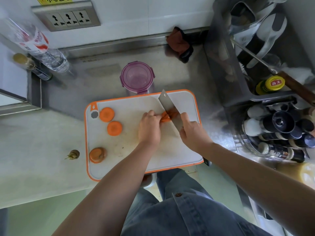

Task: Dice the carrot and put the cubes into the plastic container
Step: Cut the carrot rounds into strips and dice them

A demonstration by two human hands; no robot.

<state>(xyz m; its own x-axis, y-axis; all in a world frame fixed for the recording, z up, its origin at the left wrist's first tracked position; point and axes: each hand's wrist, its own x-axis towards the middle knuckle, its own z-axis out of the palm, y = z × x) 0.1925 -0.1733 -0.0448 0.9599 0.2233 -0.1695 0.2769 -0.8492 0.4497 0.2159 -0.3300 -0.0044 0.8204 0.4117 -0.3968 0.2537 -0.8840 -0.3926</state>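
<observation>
Cleaver blade (167, 109) smooth bright metal; cutting board (129, 150) matt white plastic, orange-rimmed; plastic container (137, 77) glossy translucent purple; table (172, 72) brushed dull steel; cloth (179, 43) soft brown fabric.

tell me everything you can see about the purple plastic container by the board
The plastic container is round and translucent purple, with clip tabs showing on its rim at both sides. It stands upright on the steel counter, just beyond the far edge of the cutting board. No carrot shows inside. Whether a lid is on is unclear.
</observation>
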